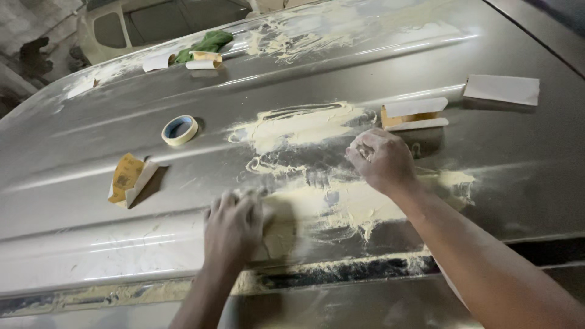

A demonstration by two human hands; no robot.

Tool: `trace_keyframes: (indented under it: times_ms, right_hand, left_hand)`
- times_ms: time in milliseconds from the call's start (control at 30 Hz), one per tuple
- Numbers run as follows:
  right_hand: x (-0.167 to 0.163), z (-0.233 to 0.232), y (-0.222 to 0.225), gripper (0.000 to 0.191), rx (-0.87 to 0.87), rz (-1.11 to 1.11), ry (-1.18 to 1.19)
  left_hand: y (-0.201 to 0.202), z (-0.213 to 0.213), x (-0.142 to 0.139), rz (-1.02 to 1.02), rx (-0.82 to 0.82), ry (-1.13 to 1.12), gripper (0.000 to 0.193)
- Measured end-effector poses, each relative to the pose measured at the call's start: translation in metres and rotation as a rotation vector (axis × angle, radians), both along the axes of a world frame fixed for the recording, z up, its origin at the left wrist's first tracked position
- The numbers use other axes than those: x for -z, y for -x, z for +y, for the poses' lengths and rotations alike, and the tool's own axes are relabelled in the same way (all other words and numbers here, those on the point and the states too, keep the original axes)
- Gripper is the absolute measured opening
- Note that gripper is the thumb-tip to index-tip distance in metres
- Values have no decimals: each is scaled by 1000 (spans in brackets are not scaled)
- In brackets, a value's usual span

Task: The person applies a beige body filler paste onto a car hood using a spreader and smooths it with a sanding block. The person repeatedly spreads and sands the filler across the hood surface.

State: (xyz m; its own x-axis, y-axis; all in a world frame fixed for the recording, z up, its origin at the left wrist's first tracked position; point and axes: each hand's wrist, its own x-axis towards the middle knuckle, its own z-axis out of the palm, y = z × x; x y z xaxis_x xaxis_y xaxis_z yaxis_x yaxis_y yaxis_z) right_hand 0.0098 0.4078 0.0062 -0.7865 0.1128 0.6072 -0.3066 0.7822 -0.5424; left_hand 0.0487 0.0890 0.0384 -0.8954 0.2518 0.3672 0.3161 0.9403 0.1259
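Observation:
My left hand [233, 226] presses flat on a sheet of sandpaper [277, 234] lying on a patch of pale yellow body filler [341, 204] near the front edge of a grey car body panel [91, 152]. My right hand [382, 159] is curled into a loose fist resting on the panel just beyond the filler patch, its fingers dusted with filler; nothing is clearly visible in it. A second smear of filler [298, 125] lies farther up the panel, between the two hands and the back.
A roll of masking tape [180, 130] and a folded yellow-backed sandpaper sheet [129, 178] lie to the left. A folded sandpaper block [414, 114] and a white sheet [501, 89] lie at the right. A green rag [208, 44] with paper pieces sits at the back.

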Motion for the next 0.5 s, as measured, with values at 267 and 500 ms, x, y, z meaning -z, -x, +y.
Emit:
trace_keyframes:
  times_ms: [267, 500]
  right_hand:
    - [1, -3, 1, 18, -29, -22, 44]
    - [2, -3, -1, 19, -37, -67, 117]
  left_hand:
    - [20, -10, 9, 88, -87, 42, 28]
    - [7, -21, 9, 40, -56, 109, 35]
